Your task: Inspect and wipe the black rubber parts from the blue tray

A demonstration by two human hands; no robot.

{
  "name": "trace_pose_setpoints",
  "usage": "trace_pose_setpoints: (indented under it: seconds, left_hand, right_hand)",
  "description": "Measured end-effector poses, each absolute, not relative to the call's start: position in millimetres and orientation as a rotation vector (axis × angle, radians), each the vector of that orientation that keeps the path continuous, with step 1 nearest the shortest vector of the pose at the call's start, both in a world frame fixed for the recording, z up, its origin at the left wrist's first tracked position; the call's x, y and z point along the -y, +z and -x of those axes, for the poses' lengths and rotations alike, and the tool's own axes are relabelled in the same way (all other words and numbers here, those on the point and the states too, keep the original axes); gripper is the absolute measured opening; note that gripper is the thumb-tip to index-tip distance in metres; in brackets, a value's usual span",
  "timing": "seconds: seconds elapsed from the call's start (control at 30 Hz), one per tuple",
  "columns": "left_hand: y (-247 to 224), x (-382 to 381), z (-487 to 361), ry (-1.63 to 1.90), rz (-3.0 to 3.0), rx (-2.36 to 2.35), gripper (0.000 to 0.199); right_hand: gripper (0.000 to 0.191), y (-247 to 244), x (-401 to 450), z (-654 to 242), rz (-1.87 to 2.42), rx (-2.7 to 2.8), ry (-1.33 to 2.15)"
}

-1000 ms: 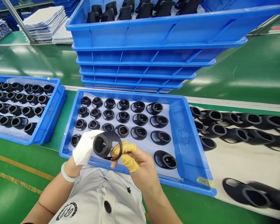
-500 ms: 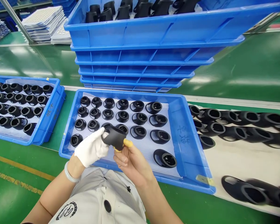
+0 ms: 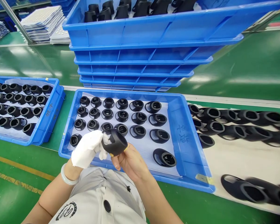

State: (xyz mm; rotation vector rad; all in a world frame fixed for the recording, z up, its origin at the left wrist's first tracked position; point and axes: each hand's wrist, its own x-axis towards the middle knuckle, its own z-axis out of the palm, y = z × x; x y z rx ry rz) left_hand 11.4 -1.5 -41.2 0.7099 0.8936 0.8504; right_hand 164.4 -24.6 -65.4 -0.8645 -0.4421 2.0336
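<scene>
Between my two hands a black cup-like piece (image 3: pixel 116 143) with a side loop is held tilted above the front of a blue tray (image 3: pixel 180 149). My left hand (image 3: pixel 87 149), in a white glove, grips the loop side with its fingers closed. My bare right hand (image 3: pixel 132 160) has its fingers round the other side; bits of yellow finger cover show at the piece's lower edge. Rows of similar black pieces (image 3: pixel 138 131), glossy inside, stand on white paper in the tray. A single one (image 3: pixel 168 159) stands at the front right.
At the left is another blue tray (image 3: pixel 52 115) full of black pieces. Behind rises a stack of blue trays (image 3: pixel 135 34), black pieces in the top one. To the right, more black pieces (image 3: pixel 254 191) lie on a pale surface (image 3: pixel 242 158). Paper stacks (image 3: pixel 40 25) stand far left.
The piece has been turned in my hands, its opening now facing more to the right and toward me. My left glove has shifted slightly left and down; the right fingers have moved further behind the piece.
</scene>
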Motion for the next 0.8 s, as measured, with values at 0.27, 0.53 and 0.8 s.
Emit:
trace_pose_setpoints:
  seconds: [0.27,0.53,0.8]
  left_hand:
    - [-22.6,6.8,-9.9,0.890,-1.404,-1.154,0.016]
    - [-26.3,0.0,-13.5,1.003,-1.233,-1.271,0.015]
    - [-39.2,-5.0,-15.2,0.986,-1.009,-1.214,0.032]
  right_hand:
    - [0.020,-66.4,27.6,-175.0,1.224,1.096,1.174]
    - [0.015,-57.3,34.6,-176.2,1.071,1.220,1.015]
    - [0.013,-47.2,39.0,-173.0,0.994,1.085,1.231]
